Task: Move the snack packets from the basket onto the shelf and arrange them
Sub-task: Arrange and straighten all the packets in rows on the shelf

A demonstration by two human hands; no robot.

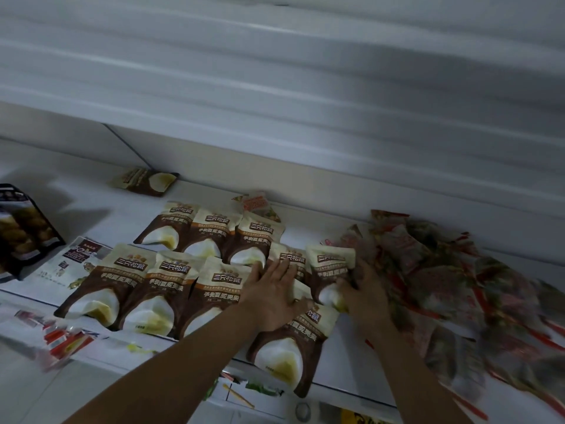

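Several cream-and-brown snack packets lie flat in overlapping rows on the white shelf. My left hand rests flat, fingers spread, on packets in the middle of the rows. My right hand grips the lower end of one cream-and-brown packet at the right end of the rows. One more such packet lies at the shelf's front edge below my hands, overhanging it. The basket is out of view.
A blurred heap of red-and-green snack packets fills the shelf's right side. A lone brown packet lies at the back. Dark packets stand at the far left beside a white one. An upper shelf overhangs closely.
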